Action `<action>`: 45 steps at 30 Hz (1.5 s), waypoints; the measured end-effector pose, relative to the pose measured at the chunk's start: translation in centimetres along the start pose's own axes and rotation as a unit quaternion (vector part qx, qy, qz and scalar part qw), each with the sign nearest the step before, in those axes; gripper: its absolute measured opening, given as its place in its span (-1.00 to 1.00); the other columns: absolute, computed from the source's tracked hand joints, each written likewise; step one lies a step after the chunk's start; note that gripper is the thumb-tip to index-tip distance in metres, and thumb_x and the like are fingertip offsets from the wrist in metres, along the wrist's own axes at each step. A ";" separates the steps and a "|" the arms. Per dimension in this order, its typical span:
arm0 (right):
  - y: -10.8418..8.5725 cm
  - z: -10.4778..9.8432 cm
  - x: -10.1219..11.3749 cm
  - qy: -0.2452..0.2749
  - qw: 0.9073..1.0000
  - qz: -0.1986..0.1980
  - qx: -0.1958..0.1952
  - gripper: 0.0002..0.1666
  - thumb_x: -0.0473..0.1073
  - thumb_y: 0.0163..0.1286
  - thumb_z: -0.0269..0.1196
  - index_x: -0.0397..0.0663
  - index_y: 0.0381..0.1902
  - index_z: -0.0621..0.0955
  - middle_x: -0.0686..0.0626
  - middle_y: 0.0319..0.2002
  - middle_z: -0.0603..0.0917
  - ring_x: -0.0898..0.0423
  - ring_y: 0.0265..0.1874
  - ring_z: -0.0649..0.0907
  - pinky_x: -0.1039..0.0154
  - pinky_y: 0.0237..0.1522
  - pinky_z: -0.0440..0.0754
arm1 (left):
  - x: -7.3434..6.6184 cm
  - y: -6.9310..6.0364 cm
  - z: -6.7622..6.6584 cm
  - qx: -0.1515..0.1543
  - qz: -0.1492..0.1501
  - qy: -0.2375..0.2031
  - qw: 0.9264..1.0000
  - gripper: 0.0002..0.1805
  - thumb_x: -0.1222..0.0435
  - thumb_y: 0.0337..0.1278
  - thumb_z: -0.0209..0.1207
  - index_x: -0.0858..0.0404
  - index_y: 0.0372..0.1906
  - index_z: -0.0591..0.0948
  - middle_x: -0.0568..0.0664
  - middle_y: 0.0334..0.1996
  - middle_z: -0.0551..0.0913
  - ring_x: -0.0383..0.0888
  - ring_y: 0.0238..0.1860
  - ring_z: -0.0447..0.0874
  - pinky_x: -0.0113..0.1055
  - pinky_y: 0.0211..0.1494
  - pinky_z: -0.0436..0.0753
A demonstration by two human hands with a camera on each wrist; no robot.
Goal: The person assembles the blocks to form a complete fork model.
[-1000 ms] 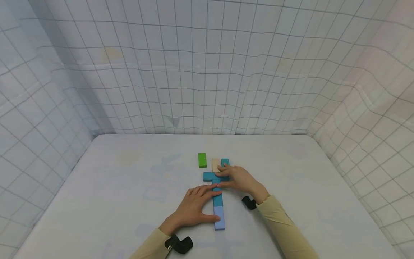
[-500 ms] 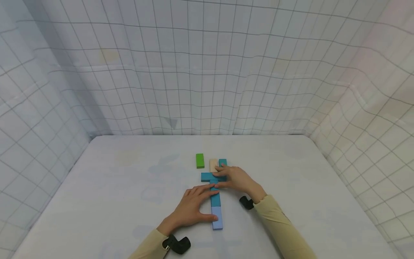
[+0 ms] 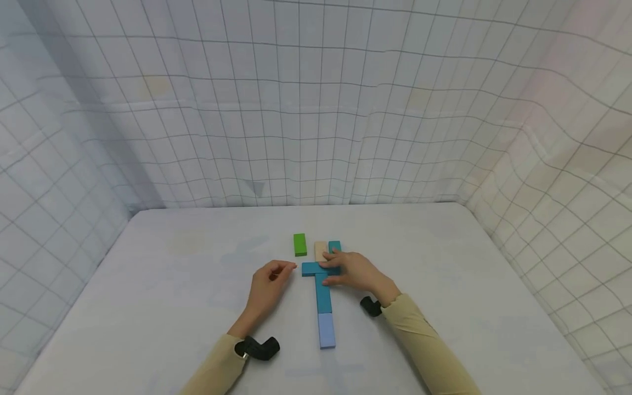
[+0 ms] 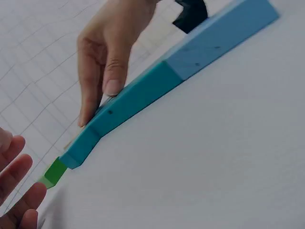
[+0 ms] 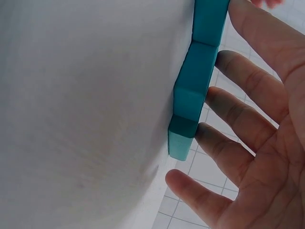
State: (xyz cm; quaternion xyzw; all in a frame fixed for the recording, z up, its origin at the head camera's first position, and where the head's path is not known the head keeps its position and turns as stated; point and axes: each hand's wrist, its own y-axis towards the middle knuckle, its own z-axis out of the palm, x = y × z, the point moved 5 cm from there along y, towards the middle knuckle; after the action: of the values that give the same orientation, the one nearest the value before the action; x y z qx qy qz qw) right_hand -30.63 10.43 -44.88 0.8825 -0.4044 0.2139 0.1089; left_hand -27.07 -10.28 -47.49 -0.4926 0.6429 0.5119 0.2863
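Observation:
Flat blocks lie on the white table. A horizontal teal block [image 3: 310, 269] meets a vertical teal block [image 3: 323, 299], with a light blue block [image 3: 326, 331] at its near end. Beyond the crosspiece sit a beige block [image 3: 320, 249] and another teal block [image 3: 334, 246], both partly covered by fingers. My right hand [image 3: 357, 271] rests spread fingertips on the teal blocks; the right wrist view shows its fingers [image 5: 248, 100] extended along them. My left hand [image 3: 266, 288] hovers left of the crosspiece, apart from it and holding nothing, its fingers [image 4: 19, 169] loosely bent near the green block [image 3: 299, 245].
Around the blocks stretches the white table surface [image 3: 197, 296]. A white grid-patterned curtain [image 3: 316, 109] hangs behind the table's far edge and at both sides. Each wrist carries a black device [image 3: 261, 348].
My left hand has lifted off the vertical teal and light blue blocks and moved left and away from me. My right hand stays on the blocks. The head view has shifted slightly.

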 end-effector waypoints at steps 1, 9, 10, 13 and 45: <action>0.0 0.0 -0.1 0.002 1.000 0.002 0.001 -0.33 0.15 0.13 0.37 0.00 0.17 0.58 -0.01 0.29 0.40 -0.01 0.34 0.26 0.05 0.25 0.28 | 0.5 0.5 -0.2 -0.008 -0.025 0.001 1.000 -0.87 0.25 0.24 0.22 0.18 -0.24 0.72 -0.13 -0.32 0.70 -0.22 -0.35 0.57 -0.39 -0.30 0.50; 0.1 0.8 -0.3 0.017 1.000 0.014 0.009 -0.33 0.15 0.11 0.38 0.01 0.16 0.58 0.03 0.29 0.39 0.00 0.34 0.25 0.06 0.25 0.27 | 3.8 4.4 -0.3 0.055 -0.076 0.040 0.995 -0.66 0.19 0.22 0.23 0.25 0.04 0.63 0.06 0.01 0.61 -0.03 0.01 0.53 -0.13 0.07 0.47; 0.1 0.9 -0.3 0.018 1.000 0.014 0.010 -0.33 0.15 0.12 0.38 0.01 0.16 0.58 0.03 0.29 0.38 0.01 0.34 0.25 0.06 0.25 0.27 | 4.0 4.9 -0.1 0.074 -0.071 0.049 0.993 -0.61 0.20 0.20 0.25 0.24 0.10 0.60 0.08 0.07 0.57 0.01 0.09 0.49 -0.09 0.14 0.42; 0.0 1.0 -0.2 0.021 1.000 0.011 0.010 -0.33 0.13 0.12 0.38 -0.01 0.16 0.58 0.02 0.29 0.39 0.00 0.34 0.25 0.05 0.25 0.27 | 4.4 5.9 0.4 0.134 -0.049 0.096 0.985 -0.42 0.21 0.12 0.30 0.20 0.27 0.47 0.12 0.24 0.43 0.09 0.27 0.31 0.02 0.28 0.23; 0.1 0.0 -0.1 -0.002 1.000 -0.002 -0.001 -0.32 0.16 0.13 0.37 0.00 0.17 0.58 0.00 0.29 0.40 -0.02 0.33 0.27 0.05 0.23 0.31 | 3.7 6.8 0.7 0.233 0.049 0.196 0.951 -0.21 0.08 0.00 0.37 0.15 0.37 0.37 0.15 0.30 0.36 0.12 0.33 0.21 0.08 0.32 0.08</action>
State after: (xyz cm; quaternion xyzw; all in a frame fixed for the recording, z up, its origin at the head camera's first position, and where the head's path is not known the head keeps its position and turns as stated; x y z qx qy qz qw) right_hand -30.83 10.44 -44.91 0.8838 -0.4029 0.2116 0.1092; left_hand -34.80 -10.91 -48.39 -0.4710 0.8108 0.2547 0.2363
